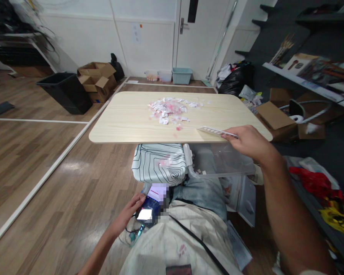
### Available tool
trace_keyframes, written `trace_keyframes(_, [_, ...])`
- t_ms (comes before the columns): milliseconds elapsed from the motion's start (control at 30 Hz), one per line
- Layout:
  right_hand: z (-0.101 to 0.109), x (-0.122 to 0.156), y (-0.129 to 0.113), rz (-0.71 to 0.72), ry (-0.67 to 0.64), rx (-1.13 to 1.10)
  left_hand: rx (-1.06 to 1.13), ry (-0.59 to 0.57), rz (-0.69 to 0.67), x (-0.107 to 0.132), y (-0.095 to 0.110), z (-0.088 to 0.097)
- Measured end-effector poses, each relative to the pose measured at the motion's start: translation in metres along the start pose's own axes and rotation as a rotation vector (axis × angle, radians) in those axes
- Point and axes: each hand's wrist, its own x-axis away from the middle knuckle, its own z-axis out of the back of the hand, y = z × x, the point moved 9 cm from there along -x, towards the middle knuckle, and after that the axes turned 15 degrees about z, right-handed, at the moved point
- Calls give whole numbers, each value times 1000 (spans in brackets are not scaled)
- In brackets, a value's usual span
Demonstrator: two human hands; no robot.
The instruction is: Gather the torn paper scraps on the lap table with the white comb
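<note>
My right hand [248, 142] is closed on a flat white strip-like tool [215, 131] held over the near right edge of a light wooden table [126, 118]. A heap of torn white and pink paper scraps [169, 109] lies in the middle of the table. Down by my lap, my left hand [129, 214] grips a phone with a lit screen [149, 208]. A clear plastic bin [220, 160] stands under the table edge by my knees, beside a patterned cushion [159, 164].
A black bin [65, 91] and open cardboard boxes [99, 80] stand at the far left. A teal tub [182, 75] sits by the white door. Shelves, boxes and clutter crowd the right side; red and yellow items [326, 194] lie on the floor.
</note>
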Motion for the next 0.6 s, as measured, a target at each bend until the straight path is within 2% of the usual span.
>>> trace_keyframes(133, [0, 0, 0, 3, 1, 3, 9, 52, 16, -1, -2, 3])
trace_keyframes(600, [1, 1, -4, 22, 17, -16, -30, 1, -2, -1, 5, 0])
